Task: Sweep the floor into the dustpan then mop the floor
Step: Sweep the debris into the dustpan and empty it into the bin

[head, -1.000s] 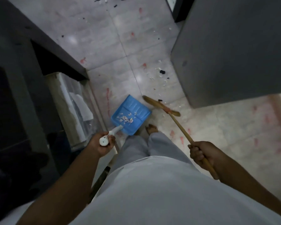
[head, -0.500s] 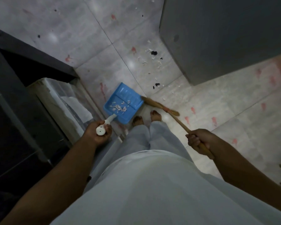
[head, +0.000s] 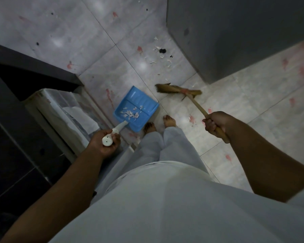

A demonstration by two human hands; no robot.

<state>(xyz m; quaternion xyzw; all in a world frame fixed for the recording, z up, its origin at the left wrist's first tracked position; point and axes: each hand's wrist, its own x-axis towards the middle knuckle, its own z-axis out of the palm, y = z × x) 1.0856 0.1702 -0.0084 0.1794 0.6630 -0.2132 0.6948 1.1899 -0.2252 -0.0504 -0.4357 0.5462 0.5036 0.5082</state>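
Observation:
A blue dustpan [head: 139, 102] sits on the tiled floor just ahead of my bare feet, with white scraps lying in it. My left hand [head: 104, 142] grips its white handle. My right hand [head: 216, 124] is closed around the wooden stick of a broom [head: 178, 89], whose straw head rests on the floor to the right of the pan, apart from it. Beyond the broom head, a scatter of white and black debris [head: 161, 54] lies by the corner of a grey cabinet.
A large grey cabinet [head: 235, 32] stands at the upper right. On the left, a dark counter [head: 25, 62] overhangs a clear plastic-covered box [head: 68, 109]. The pale floor tiles [head: 77, 32] carry pink stains, and more specks lie farther away.
The broom head has swung away from the dustpan's lip to the right and forward. The dustpan stays put in my left hand. My view has shifted a little.

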